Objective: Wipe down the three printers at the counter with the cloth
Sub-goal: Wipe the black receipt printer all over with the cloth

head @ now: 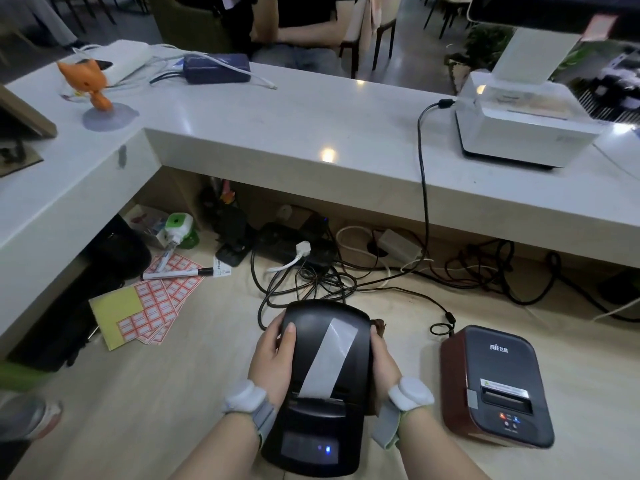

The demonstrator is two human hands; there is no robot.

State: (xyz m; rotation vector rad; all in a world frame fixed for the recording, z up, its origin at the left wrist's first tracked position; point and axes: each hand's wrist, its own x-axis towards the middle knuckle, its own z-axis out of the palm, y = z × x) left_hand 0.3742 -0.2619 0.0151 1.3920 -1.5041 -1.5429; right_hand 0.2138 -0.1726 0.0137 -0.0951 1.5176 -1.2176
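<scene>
Both hands clasp the black printer (325, 382) from its two sides on the lower desk (138, 403), near its front edge. The left hand (273, 358) has its grip spread over the printer's left flank, thumb lying on the top cover beside the white paper strip (329, 358) that comes out of the slot. The right hand (382, 362) presses the right flank, its fingers mostly hidden, with a bit of brown cloth (378, 326) showing at its fingertips. Just to the right stands the red-sided printer (495, 386), apart from the black one. The white printer (519, 123) sits on the raised desk (311, 126) toward its right end, a black cable (423, 188) running down from it
</scene>
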